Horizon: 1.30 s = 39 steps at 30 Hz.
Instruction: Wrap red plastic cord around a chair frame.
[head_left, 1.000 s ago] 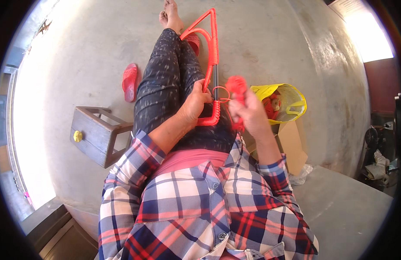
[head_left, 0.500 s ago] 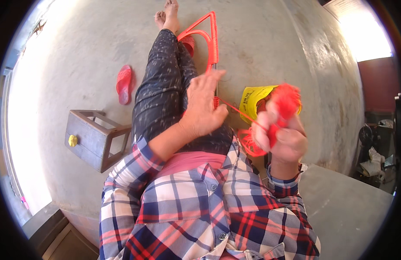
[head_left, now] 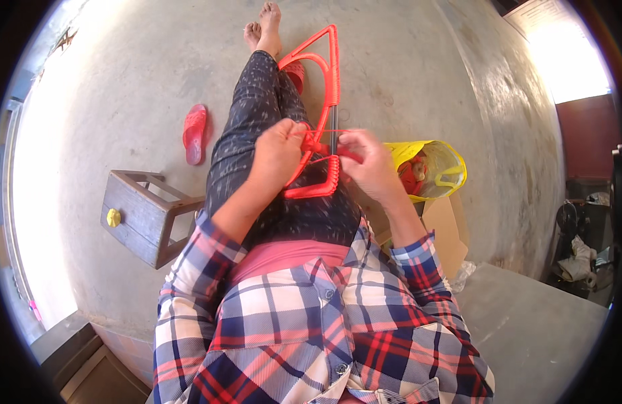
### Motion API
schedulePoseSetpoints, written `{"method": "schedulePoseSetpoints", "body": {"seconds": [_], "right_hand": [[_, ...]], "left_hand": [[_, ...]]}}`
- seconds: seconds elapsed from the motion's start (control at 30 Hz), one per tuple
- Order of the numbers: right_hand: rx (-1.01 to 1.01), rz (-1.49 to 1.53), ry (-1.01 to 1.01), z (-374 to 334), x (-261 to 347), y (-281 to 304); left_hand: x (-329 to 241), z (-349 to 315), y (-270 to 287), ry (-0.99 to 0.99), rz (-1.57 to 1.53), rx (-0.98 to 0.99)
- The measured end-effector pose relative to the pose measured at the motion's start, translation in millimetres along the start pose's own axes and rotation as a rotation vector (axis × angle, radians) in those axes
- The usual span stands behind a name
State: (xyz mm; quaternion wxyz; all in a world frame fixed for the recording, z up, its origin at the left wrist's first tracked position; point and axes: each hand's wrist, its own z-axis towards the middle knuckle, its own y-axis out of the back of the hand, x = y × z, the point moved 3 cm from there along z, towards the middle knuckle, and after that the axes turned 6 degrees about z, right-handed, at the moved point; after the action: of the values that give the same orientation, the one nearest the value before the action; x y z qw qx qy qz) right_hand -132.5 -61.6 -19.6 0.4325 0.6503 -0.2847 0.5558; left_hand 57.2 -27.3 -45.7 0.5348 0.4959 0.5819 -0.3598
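Observation:
A metal frame (head_left: 334,121) lies along my legs, much of it wrapped in red yarn (head_left: 333,81); a dark stretch of the bar shows bare. My left hand (head_left: 277,153) is closed at the frame's left side, pinching red yarn beside a curved, wrapped part. On the other side of the bar my right hand (head_left: 370,161) is closed on red yarn, with a thicker bundle under its fingers. A thin strand runs taut between both hands, across the bar. The frame's wrapped near end (head_left: 311,192) rests over my lap below the hands.
To the right stands a yellow bag (head_left: 425,148) with red material inside, beside a brown cardboard piece (head_left: 447,232). A wooden stool (head_left: 139,219) carrying a small yellow lump (head_left: 114,217) lies left. One red slipper (head_left: 195,135) is on the floor; another (head_left: 295,75) sits near my feet.
My right hand has come left from beside the yellow bag to the bar, bringing the red yarn. My left hand has gone from spread fingers to a pinch, slightly left.

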Motion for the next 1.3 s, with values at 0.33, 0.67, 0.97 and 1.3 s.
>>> {"method": "schedulePoseSetpoints", "body": {"seconds": [0.33, 0.67, 0.97, 1.3], "right_hand": [[-0.248, 0.889, 0.242, -36, 110, 88], [-0.178, 0.748, 0.522, -159, 172, 184], [-0.069, 1.417, -0.373, -91, 6, 57], [0.180, 1.103, -0.271, -34, -5, 24]], "left_hand": [[-41, -10, -17, 0.377, -0.341, 0.300], [-8, -11, -35, 0.671, -0.393, 0.350], [-61, -54, -27, -0.713, 0.499, 0.181], [-90, -27, 11, -0.032, -0.636, 0.078]]}}
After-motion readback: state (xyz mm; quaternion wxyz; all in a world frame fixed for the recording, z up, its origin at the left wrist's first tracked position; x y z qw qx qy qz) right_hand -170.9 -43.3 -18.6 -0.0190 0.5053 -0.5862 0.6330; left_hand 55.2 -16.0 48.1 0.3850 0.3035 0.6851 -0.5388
